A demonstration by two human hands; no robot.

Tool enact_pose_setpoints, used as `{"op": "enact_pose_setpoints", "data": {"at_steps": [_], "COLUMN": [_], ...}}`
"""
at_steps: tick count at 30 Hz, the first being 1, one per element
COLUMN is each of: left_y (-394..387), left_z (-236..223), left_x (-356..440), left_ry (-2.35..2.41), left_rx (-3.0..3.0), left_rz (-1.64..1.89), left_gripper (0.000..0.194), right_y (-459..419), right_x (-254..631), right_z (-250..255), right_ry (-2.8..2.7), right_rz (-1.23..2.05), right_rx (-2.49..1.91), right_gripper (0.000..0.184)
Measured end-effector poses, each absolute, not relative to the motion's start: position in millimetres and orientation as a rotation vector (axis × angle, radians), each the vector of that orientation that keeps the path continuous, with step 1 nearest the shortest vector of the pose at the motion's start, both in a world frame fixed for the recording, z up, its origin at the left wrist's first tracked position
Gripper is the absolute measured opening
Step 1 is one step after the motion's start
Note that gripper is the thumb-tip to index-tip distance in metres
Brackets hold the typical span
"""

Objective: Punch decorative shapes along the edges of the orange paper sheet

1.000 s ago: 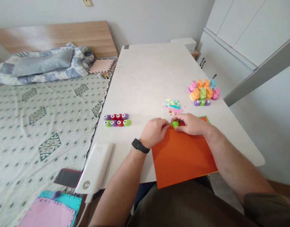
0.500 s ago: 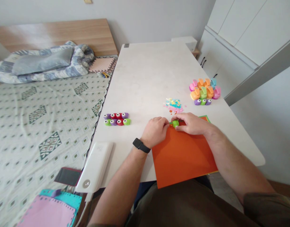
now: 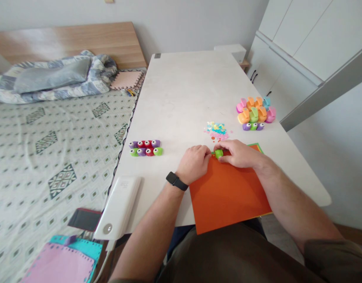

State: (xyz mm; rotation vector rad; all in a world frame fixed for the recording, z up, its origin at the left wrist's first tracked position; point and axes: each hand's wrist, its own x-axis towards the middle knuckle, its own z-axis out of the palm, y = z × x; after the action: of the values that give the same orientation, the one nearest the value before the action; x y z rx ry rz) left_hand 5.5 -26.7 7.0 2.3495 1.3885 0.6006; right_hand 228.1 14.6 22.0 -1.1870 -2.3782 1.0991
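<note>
A small green craft punch [image 3: 219,153] sits at the far edge of the orange paper [image 3: 230,196]. My right hand [image 3: 239,153] grips the punch between thumb and fingers. Just left of it, my left hand [image 3: 195,163] is closed, its thumb and forefinger pinching the paper's far left corner. Green and yellow sheet edges [image 3: 258,147] peek out beneath the orange one at its far right. Beyond my hands lies a pile of tiny punched paper bits [image 3: 217,129] in blue, yellow and pink.
Two rows of small punches [image 3: 146,148] stand on the left of the white table [image 3: 186,90]. Larger colourful punches [image 3: 254,114] are grouped at the right. A white power bank [image 3: 118,208] with a cable lies at the left edge, near a phone [image 3: 85,219] and punched sheets [image 3: 61,263].
The green punch has tilted slightly within my right hand's grip. Both hands stay at the same spot on the paper's far edge.
</note>
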Motion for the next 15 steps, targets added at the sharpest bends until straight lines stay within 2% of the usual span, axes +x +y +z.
{"op": "enact_pose_setpoints", "data": {"at_steps": [12, 15], "left_y": [-26.2, -26.4], "left_z": [8.7, 8.9], "left_x": [2.8, 2.6], "left_ry": [1.363, 1.389], "left_rx": [2.336, 2.342], "left_rz": [0.64, 0.625], "left_gripper": [0.011, 0.021], "right_y": [13.6, 12.6], "right_x": [226.0, 225.3], "right_z": [23.9, 25.8], "right_ry": [-2.437, -2.451], "right_rz": [1.03, 1.022], "right_rx": [-1.197, -1.19], "right_gripper": [0.019, 0.018]}}
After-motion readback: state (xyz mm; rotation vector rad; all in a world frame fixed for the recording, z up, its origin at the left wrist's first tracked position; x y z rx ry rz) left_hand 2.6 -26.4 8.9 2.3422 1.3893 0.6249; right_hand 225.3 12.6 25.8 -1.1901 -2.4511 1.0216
